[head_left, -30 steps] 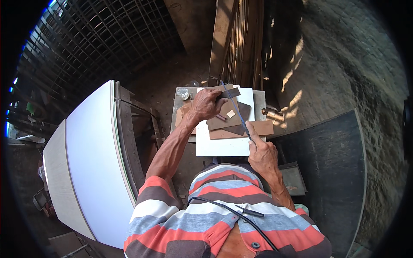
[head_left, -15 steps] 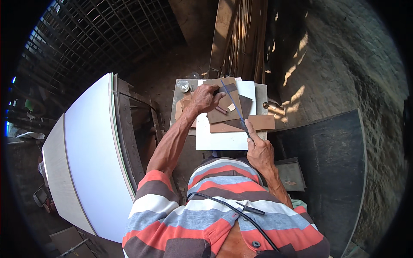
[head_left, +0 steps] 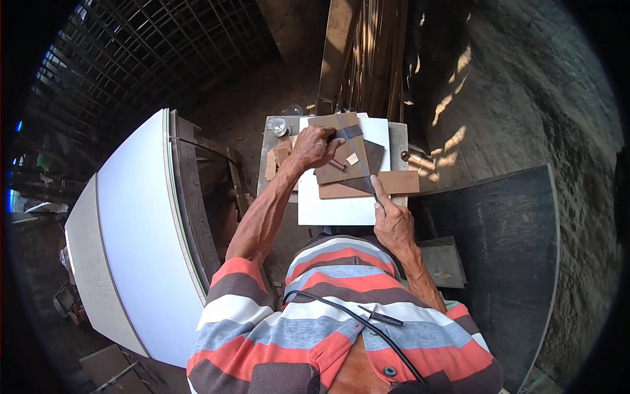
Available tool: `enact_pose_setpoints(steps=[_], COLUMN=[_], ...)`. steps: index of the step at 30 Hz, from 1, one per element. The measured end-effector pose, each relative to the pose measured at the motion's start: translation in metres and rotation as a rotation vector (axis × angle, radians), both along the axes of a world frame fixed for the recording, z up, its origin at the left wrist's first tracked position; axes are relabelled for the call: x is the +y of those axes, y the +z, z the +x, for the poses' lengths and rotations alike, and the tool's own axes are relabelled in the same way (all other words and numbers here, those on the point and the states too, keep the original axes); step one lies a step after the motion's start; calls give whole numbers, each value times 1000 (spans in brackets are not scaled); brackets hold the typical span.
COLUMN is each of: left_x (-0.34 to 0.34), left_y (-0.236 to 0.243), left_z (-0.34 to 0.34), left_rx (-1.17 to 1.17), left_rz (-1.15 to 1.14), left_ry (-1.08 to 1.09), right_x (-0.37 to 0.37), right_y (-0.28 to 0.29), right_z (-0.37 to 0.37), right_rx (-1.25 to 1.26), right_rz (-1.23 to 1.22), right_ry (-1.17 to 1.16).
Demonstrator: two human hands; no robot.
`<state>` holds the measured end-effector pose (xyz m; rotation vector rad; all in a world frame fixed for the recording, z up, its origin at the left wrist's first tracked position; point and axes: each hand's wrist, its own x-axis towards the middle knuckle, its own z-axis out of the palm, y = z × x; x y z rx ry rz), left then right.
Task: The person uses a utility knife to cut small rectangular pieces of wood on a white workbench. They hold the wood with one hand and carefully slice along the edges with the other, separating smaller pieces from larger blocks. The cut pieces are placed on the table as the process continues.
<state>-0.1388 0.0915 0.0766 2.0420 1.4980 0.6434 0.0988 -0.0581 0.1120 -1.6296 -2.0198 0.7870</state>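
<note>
My right hand grips the dark lower end of a long, thin bluish blade, its forefinger stretched along it. The blade slants up and left across a dark brown strip that lies on a brown board. Whether it is a saw or a file is too fine to tell. With curled fingers, my left hand presses the strip's left end against the board. Near the blade's middle lie a small pale block and a short reddish stick.
A white sheet and an orange-brown strip lie beneath on the small table. A glass jar stands at its far left. White-faced panels lean on my left, a dark panel on my right. Tall boards stand behind.
My right hand has moved slightly forward and left with the blade, which reaches farther over the strip. My left hand keeps its place on the strip.
</note>
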Motion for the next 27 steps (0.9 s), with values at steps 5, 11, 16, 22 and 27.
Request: enact_pose_setpoints(steps=[5, 11, 16, 22, 27], left_x=[-3, -3, -7, -1, -4], left_y=[-13, -29, -40, -56, -52], left_z=[13, -9, 8, -10, 0], left_rx=[-2, 62, 64, 123, 98], left_rz=[52, 13, 49, -6, 19], left_ry=[-20, 35, 5, 49, 32], right_x=[22, 0, 38, 11, 35], right_y=[-18, -22, -38, -36, -54], right_z=[-7, -2, -12, 2, -5], right_rx=[-70, 60, -6, 16, 20], right_rz=[-29, -65, -122, -167, -81], right_ry=[-43, -34, -67, 4, 8])
